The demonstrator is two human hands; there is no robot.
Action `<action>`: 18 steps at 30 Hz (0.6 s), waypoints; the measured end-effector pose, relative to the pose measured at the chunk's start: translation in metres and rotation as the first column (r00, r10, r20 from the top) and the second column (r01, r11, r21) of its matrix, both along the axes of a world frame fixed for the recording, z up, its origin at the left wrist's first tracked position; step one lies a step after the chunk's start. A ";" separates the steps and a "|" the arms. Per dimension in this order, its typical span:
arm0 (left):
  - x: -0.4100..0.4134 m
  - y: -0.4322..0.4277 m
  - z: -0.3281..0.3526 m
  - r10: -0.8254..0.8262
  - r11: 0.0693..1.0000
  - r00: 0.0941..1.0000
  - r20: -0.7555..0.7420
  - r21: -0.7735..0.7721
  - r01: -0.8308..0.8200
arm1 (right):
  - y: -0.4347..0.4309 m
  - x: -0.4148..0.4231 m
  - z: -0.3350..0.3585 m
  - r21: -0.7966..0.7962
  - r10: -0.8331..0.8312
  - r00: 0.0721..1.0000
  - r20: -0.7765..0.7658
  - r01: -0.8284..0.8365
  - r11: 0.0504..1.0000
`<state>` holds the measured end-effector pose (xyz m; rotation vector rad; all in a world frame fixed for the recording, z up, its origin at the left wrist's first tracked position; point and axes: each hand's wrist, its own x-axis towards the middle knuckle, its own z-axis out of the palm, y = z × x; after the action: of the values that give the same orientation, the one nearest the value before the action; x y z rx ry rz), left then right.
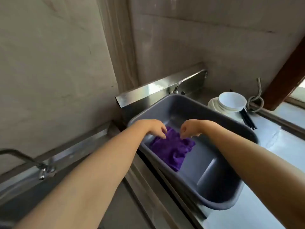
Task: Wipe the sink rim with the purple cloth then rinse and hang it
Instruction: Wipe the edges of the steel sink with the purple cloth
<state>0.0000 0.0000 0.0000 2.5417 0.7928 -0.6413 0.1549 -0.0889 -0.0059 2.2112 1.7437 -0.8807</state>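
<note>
A crumpled purple cloth (171, 150) lies inside a grey plastic tub (219, 184) that sits in the steel sink. Both my arms reach into the tub from the near side. My left hand (156, 128) pinches the cloth's far left edge with its fingertips. My right hand (189, 129) pinches the far edge a little to the right. The cloth hangs slack between and below the two hands. A tap (179, 85) stands at the sink's back rim (153, 90), behind the tub.
Stacked white bowls and plates (228, 102) stand on the steel counter at the right, with black chopsticks (248, 120) beside them. A knotted rope (256, 101) hangs near a wooden frame. A second tap (42, 169) is at the lower left. Tiled walls stand behind.
</note>
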 end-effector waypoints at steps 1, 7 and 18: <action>0.005 -0.001 -0.010 -0.049 0.999 0.997 -0.064 0.006 0.049 | -0.001 0.000 -0.012 0.013 0.050 0.998 0.044 -0.050 0.999; 0.019 0.002 -0.055 -0.147 0.985 0.932 -0.330 0.035 0.167 | -0.007 0.005 -0.066 0.074 0.061 0.992 0.111 -0.069 0.995; 0.036 0.001 -0.064 -0.081 0.988 0.956 -0.281 0.107 0.115 | -0.001 0.000 -0.082 0.225 0.032 0.971 0.236 -0.086 0.970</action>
<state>0.0358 0.0013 -0.0642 2.6504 0.8226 -1.0277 0.1551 -0.0895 -0.0877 2.2793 1.8694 -0.4009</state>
